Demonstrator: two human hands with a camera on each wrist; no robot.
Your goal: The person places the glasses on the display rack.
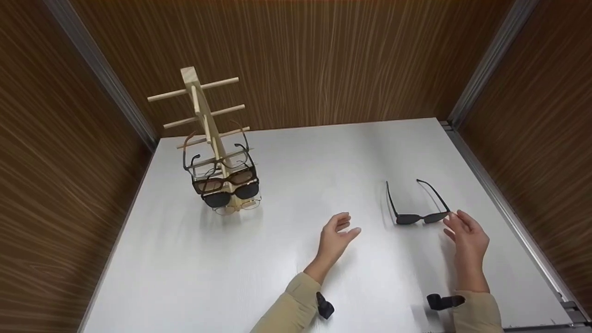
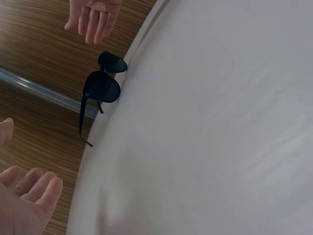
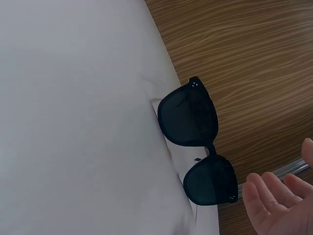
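Note:
A pair of black sunglasses (image 1: 408, 219) with dark lenses stands on the white table at the right, its temples unfolded and pointing to the back. My right hand (image 1: 469, 238) is just beside the right hinge, fingertips overlapping that corner in the head view. In the right wrist view a small gap shows between the sunglasses (image 3: 188, 117) and the loosely bent fingers of the right hand (image 3: 283, 200). To the left of the sunglasses, my left hand (image 1: 334, 238) hovers over the table with relaxed fingers and thumb apart, holding nothing.
A wooden eyewear stand (image 1: 210, 125) rises at the back left, several pairs of glasses on its lower pegs, including brown-tinted sunglasses (image 1: 243, 176). Its upper pegs are bare. Wood-grain panels (image 1: 300, 60) enclose the white table (image 1: 185, 273) at the back and sides.

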